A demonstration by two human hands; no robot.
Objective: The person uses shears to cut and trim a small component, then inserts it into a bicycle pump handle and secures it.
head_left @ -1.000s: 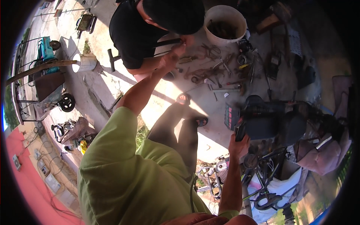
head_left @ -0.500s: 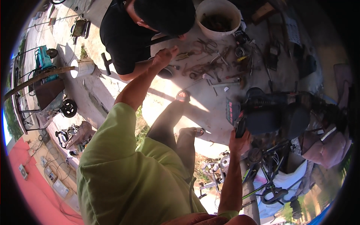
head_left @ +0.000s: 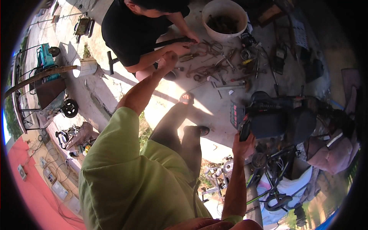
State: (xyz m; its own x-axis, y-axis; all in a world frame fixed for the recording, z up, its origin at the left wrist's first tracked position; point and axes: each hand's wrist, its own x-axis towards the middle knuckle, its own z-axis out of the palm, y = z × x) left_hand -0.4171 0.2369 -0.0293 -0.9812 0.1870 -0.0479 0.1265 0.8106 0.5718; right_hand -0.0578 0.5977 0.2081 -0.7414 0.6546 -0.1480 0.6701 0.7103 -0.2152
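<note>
Beside the dark seat, the right hand grips a black object! Left hand near a co-worker's hand, its grip unclear.

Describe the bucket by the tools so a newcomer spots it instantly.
Start at the big dark seat on the right, then look up to the scattered tools. Just beyond them, at the picture's top, stands an open pale bucket. Its wide round mouth sets it apart from the thin tools.
</note>
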